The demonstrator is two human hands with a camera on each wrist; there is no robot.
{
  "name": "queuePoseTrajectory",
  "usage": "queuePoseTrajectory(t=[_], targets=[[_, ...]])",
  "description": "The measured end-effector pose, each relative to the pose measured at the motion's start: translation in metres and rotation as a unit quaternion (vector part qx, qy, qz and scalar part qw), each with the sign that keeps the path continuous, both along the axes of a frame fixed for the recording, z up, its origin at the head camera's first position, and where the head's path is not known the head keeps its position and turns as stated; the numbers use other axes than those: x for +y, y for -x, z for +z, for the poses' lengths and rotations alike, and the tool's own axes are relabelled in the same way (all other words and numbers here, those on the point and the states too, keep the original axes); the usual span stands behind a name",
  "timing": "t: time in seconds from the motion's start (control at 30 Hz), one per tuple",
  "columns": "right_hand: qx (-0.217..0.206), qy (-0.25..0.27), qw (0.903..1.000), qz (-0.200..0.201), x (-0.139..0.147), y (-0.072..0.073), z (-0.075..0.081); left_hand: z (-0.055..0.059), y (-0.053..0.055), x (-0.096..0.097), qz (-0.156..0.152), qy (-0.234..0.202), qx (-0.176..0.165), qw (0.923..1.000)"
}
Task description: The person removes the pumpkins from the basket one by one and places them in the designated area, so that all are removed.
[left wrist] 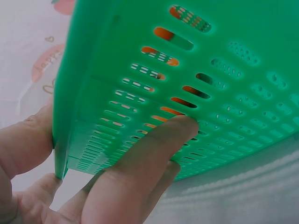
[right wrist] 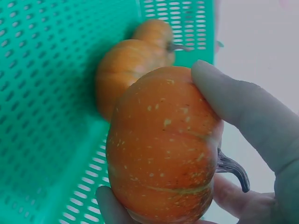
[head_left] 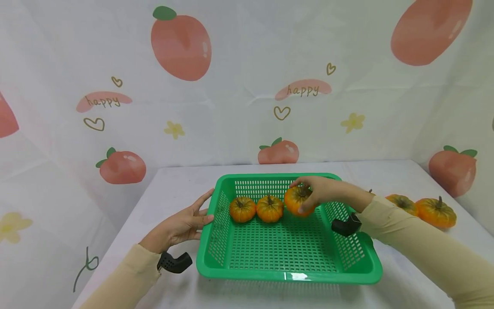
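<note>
A green plastic basket [head_left: 293, 277] with slotted walls stands on the table. Two small orange pumpkins, a left one [head_left: 242, 209] and a middle one [head_left: 270, 208], sit side by side along its back wall. My right hand [head_left: 328, 191] grips a third pumpkin [right wrist: 161, 144] over the back of the basket, to the right of these two. Its curved stem points toward the palm in the right wrist view. On the basket's left side, my left hand [head_left: 185, 224] holds the rim, with fingers [left wrist: 154, 149] against the outer slotted wall.
More pumpkins lie on the table right of the basket, one [head_left: 436, 212] at the far right and another [head_left: 402, 204] beside it, with one mostly hidden behind the right forearm. A white cloth [head_left: 231, 111] printed with peaches hangs behind the table [head_left: 185, 180].
</note>
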State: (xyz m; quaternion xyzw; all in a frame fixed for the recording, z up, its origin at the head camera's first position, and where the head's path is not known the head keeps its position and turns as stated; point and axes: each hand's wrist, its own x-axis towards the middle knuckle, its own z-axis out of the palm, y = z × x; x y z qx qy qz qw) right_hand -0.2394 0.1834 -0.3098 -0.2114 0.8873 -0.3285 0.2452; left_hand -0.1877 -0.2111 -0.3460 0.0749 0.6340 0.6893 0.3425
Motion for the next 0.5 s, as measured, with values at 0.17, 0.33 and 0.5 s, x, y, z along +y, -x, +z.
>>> queuePoseTrajectory(t=[0.17,0.33,0.5], targets=[[0.009,0.026,0.9996,-0.011,0.008,-0.004,0.01,0.0,0.0,0.0,0.0,-0.001,0.0,1.0],[0.032,0.034,0.9989,-0.012,0.014,-0.01,0.025,0.0,0.0,0.0,-0.001,-0.001,0.001,1.0],[0.062,0.019,0.9975,-0.027,0.022,-0.015,0.035,0.0,0.0,0.0,0.0,0.002,0.002,1.0]])
